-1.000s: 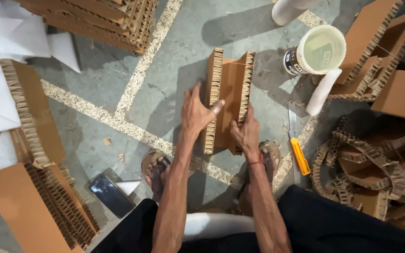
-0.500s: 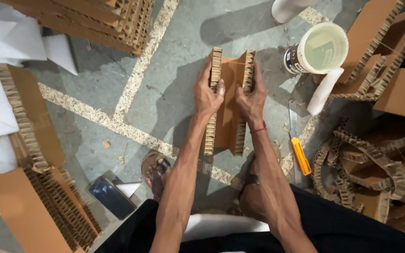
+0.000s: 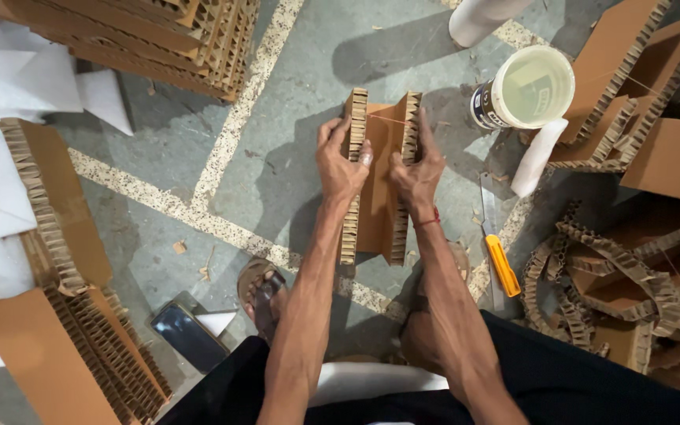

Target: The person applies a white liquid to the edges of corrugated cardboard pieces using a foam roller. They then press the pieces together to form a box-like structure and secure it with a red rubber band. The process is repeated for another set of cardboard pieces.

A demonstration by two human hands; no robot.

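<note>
Since the floor is what carries everything, start there: grey concrete with pale speckled strips crossing it. Honeycomb board stack at top left, more slabs at lower left, cut strips and offcuts piled right. White sheets along the left edge.

Mid-size: bucket at upper right holding pale liquid, a white roll leaning just beside it. Phone lies on the floor at lower left, near a sandalled foot. Knife with yellow handle lies right of the right forearm, blade pointing away from the person.

The work: folded board piece, a U-channel standing on the floor directly ahead of the person, long axis running away from them, two honeycomb-edged walls up with the flat brown face between.

Left hand is clamped on the left wall, fingers over the top edge. Right hand grips the right wall the same way (both on the far half of the piece). The hands sit level, equally near, close together across the channel.
</note>
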